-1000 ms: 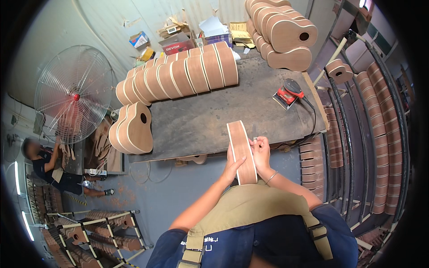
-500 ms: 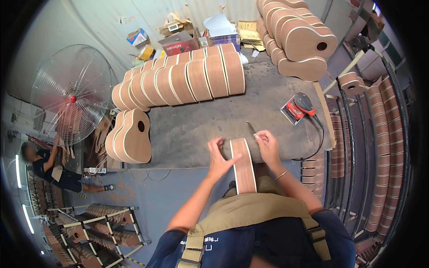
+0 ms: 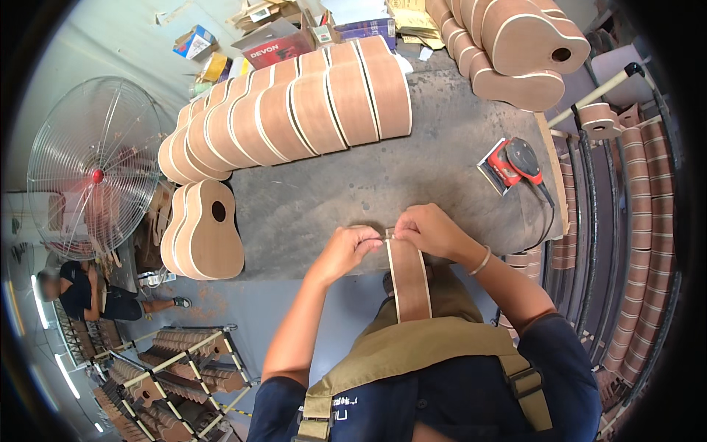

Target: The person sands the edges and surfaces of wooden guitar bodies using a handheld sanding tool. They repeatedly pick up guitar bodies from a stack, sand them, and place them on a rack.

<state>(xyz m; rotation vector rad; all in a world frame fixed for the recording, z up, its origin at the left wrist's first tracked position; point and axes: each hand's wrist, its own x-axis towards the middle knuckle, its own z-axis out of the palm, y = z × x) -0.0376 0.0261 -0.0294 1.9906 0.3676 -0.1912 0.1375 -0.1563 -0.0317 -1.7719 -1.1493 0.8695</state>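
- The guitar body (image 3: 411,283) is at the near edge of the workbench (image 3: 317,199), its narrow side turned up; its lower end meets the apron (image 3: 423,329).
- We think this body could slip or turn if it is pushed, because no palm wraps it, and what supports it below is hidden from us.
- The pale edging (image 3: 393,281) could perhaps be chipped, if the fingertips press unevenly or something hard is between them.
- On the right part of the workbench lies the red sander (image 3: 513,162); its cord (image 3: 551,225) could catch, should the right hand swing wide.
- Our left hand (image 3: 353,250) is over the near edge of the workbench, with fingers bent and thumb pointing inward, just beside the body's far corner.
- Our right hand (image 3: 427,228) is over the same edge, its back up, its fingers bending down and leftward at the body's far end.
- Both hands draw their fingertips together, but we cannot tell whether they grasp something small.
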